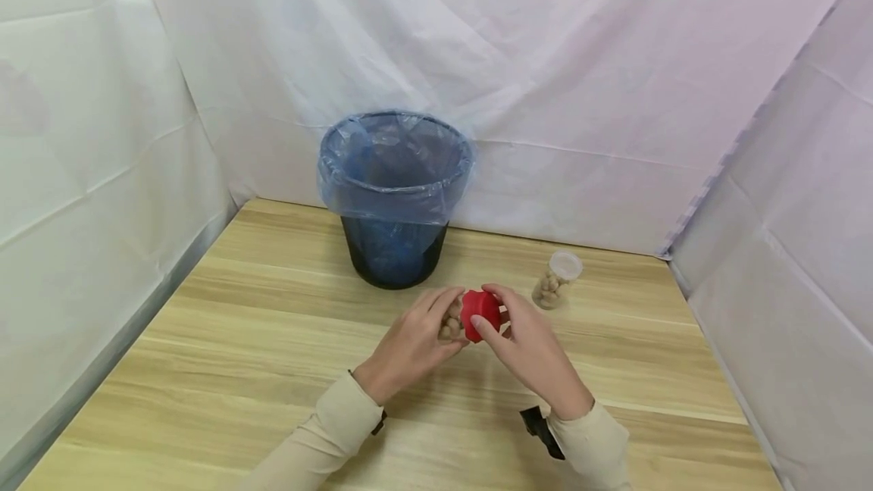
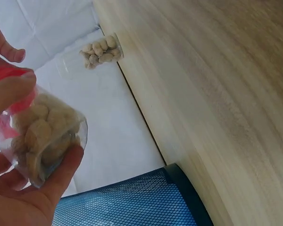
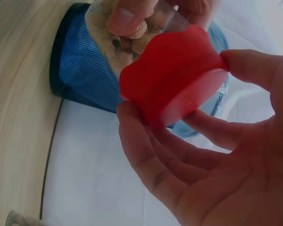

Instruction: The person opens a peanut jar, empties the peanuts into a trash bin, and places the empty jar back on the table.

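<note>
My left hand (image 1: 414,341) grips a clear plastic jar (image 2: 54,136) holding tan, rounded, nut-like pieces, its body tilted on its side above the table. At the jar's mouth is a red scalloped lid (image 3: 177,77). The thumb and fingers of my right hand (image 1: 535,347) pinch this lid by its rim. Whether the lid is seated or loose I cannot tell. Beyond the right hand stands a second clear jar (image 1: 549,288) of similar tan pieces, filled partway, with a pale translucent top.
A black mesh waste bin (image 1: 394,248) lined with a blue plastic bag (image 1: 395,203) stands at the back of the wood-grain table (image 1: 239,370). White cloth (image 1: 580,82) hangs behind the table and on both sides.
</note>
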Tool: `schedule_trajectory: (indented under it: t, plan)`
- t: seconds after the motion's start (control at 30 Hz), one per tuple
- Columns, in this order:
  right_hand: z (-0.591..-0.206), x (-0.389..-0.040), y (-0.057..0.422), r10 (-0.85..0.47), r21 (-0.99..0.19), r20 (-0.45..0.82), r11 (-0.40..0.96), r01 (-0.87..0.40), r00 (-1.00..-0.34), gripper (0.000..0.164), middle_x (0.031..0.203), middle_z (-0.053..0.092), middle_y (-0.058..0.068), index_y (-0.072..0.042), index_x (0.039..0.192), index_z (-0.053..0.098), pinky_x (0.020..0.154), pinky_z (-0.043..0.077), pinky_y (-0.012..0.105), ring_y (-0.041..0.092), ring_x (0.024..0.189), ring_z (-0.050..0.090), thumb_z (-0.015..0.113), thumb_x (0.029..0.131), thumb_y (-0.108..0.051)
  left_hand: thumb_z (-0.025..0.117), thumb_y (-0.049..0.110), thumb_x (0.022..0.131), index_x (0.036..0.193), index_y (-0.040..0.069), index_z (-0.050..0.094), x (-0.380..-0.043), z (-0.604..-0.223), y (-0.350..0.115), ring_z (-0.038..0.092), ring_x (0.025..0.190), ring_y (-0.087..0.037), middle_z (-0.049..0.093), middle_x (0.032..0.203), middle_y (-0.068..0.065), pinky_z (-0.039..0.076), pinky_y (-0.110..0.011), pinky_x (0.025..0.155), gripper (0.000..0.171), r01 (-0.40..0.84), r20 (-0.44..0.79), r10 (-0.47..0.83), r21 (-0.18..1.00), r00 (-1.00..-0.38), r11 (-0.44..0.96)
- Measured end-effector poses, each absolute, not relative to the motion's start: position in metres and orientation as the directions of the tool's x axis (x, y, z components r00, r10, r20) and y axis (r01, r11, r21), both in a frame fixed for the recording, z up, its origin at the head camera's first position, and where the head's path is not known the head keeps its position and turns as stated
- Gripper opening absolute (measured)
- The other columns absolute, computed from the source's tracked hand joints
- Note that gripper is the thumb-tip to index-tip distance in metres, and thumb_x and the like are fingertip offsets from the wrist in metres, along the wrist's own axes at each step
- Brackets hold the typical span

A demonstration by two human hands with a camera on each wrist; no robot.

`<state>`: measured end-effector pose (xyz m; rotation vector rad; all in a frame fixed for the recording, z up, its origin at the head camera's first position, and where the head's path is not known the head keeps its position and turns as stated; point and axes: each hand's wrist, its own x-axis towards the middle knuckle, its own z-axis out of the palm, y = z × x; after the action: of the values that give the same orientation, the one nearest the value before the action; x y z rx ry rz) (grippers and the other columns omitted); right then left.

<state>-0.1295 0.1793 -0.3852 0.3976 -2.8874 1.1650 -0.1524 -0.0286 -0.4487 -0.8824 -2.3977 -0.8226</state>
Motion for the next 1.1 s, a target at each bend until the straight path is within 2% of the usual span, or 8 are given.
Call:
schedule_trajectory:
  t: [0.17, 0.43, 0.53, 0.63, 0.8, 0.97, 1.1]
  plan:
    - [-0.385, -0.129, 0.18, -0.245, -0.673, 0.101, 0.697, -0.247, -0.964, 0.056, 0.126, 0.071, 0.007, -0.007, 0.152, 0.056, 0.086, 0.062, 0.039, 0.017, 0.098, 0.065, 0.074, 0.104, -0.03, 0.098, 0.018, 0.081, 0.146, 0.0, 0.061, -0.152, -0.447, -0.03, 0.067, 0.128, -0.025, 0.069, 0.138, -0.012, 0.059, -0.036, 0.107, 0.077, 0.692, 0.551, 0.444, 0.407, -0.707, 0.597]
    - [-0.387, -0.127, 0.184, -0.355, -0.611, 0.232, 0.671, -0.42, -0.905, 0.06, 0.145, 0.064, 0.007, -0.01, 0.153, 0.057, 0.09, 0.06, 0.032, 0.017, 0.114, 0.061, 0.081, 0.098, -0.017, 0.095, 0.02, 0.085, 0.147, 0.011, 0.059, -0.153, -0.444, -0.032, 0.068, 0.116, -0.016, 0.07, 0.136, -0.003, 0.061, -0.032, 0.102, 0.072, 0.64, 0.455, 0.45, 0.558, -0.768, 0.528]
    - [-0.387, -0.128, 0.186, -0.361, -0.619, 0.223, 0.665, -0.417, -0.906, 0.063, 0.148, 0.063, 0.007, -0.012, 0.156, 0.054, 0.09, 0.06, 0.032, 0.017, 0.114, 0.062, 0.08, 0.1, -0.021, 0.095, 0.02, 0.085, 0.147, 0.011, 0.059, -0.152, -0.443, -0.031, 0.069, 0.116, -0.017, 0.07, 0.135, -0.003, 0.062, -0.033, 0.102, 0.073, 0.638, 0.458, 0.445, 0.56, -0.77, 0.528]
    - [-0.386, -0.129, 0.189, -0.341, -0.644, 0.2, 0.661, -0.385, -0.919, 0.066, 0.151, 0.06, 0.006, -0.015, 0.16, 0.05, 0.086, 0.06, 0.032, 0.018, 0.113, 0.063, 0.077, 0.102, -0.032, 0.096, 0.02, 0.084, 0.148, 0.011, 0.059, -0.151, -0.441, -0.031, 0.069, 0.117, -0.018, 0.07, 0.135, -0.003, 0.062, -0.034, 0.103, 0.074, 0.634, 0.459, 0.438, 0.57, -0.773, 0.522]
    - [-0.384, -0.131, 0.191, -0.292, -0.654, 0.188, 0.675, -0.342, -0.938, 0.064, 0.142, 0.064, 0.007, -0.014, 0.155, 0.054, 0.075, 0.059, 0.028, 0.016, 0.102, 0.065, 0.074, 0.103, -0.043, 0.096, 0.018, 0.083, 0.149, 0.008, 0.058, -0.149, -0.44, -0.03, 0.068, 0.124, -0.022, 0.07, 0.138, -0.006, 0.06, -0.036, 0.106, 0.077, 0.655, 0.499, 0.426, 0.535, -0.755, 0.534]
    - [-0.385, -0.132, 0.188, -0.291, -0.628, 0.211, 0.691, -0.357, -0.933, 0.056, 0.132, 0.068, 0.005, -0.009, 0.146, 0.061, 0.083, 0.063, 0.035, 0.013, 0.101, 0.064, 0.079, 0.101, -0.037, 0.097, 0.016, 0.081, 0.148, 0.003, 0.06, -0.149, -0.441, -0.03, 0.068, 0.126, -0.025, 0.07, 0.138, -0.009, 0.06, -0.037, 0.107, 0.078, 0.668, 0.531, 0.414, 0.5, -0.74, 0.551]
    - [-0.385, -0.132, 0.188, -0.3, -0.628, 0.214, 0.686, -0.366, -0.93, 0.055, 0.131, 0.069, 0.004, -0.01, 0.146, 0.062, 0.081, 0.063, 0.032, 0.012, 0.098, 0.064, 0.081, 0.1, -0.033, 0.098, 0.016, 0.081, 0.148, 0.003, 0.06, -0.148, -0.442, -0.031, 0.068, 0.127, -0.025, 0.069, 0.139, -0.01, 0.059, -0.037, 0.108, 0.078, 0.67, 0.537, 0.411, 0.495, -0.736, 0.553]
